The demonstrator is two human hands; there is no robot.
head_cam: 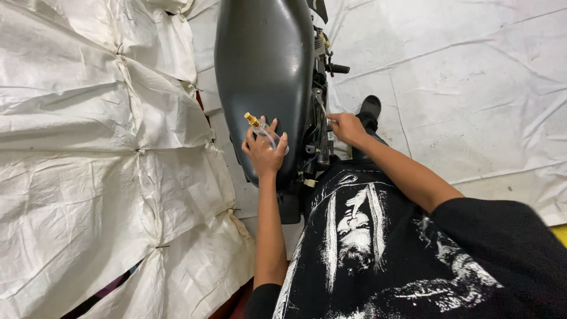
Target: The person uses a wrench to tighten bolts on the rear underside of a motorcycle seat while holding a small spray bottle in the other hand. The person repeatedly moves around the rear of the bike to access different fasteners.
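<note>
We're over the matte dark-grey motorcycle fuel tank [263,65], upper centre of frame. Our left hand [266,152] is clasped around a small clear glass bottle with a brass-coloured nozzle [261,127], pressed against the tank's lower flank, nozzle pointing up-left. Our right hand [347,127] is pinched closed on a thin, pale, stick-like piece [322,110] beside the engine parts [320,142] right of the tank; can't tell what it is, too small. A thin clear line seems to run at the bottle, unclear where it ends.

Status, as we judge it: both hands engaged, work mid-step. Tank still mounted, bottle looks near empty. Nothing set down on the white tarp sheets [88,147] covering the floor. Black boot [370,106] sits right of centre.
</note>
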